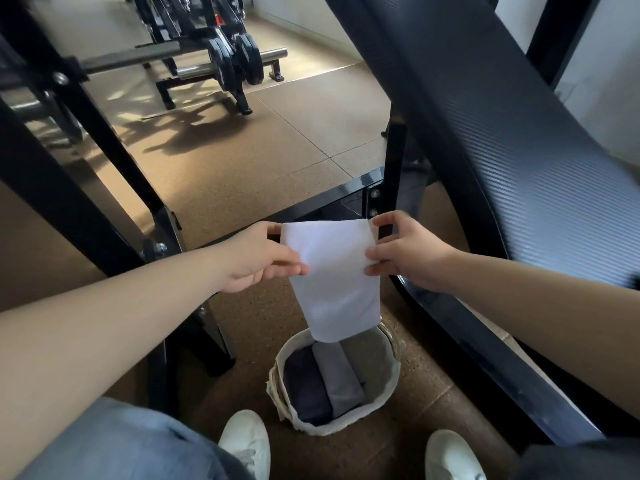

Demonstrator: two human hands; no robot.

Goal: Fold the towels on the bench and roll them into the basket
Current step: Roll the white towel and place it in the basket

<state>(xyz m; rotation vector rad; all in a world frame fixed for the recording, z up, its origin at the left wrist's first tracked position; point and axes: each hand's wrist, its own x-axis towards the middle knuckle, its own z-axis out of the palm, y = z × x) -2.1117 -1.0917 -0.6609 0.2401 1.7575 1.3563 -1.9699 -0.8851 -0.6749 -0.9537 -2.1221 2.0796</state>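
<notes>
Left hand [258, 259] and right hand [405, 252] each pinch a side of the folded white towel [334, 271], hanging above the basket [388, 393]. Risk: the loose tail unfolds or snags the rim, since the roll is barely begun.

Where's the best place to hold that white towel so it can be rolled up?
Probably the top edge of the white towel, one side each, as the left hand and right hand do: it hangs flat, so rolling can start there.
</notes>
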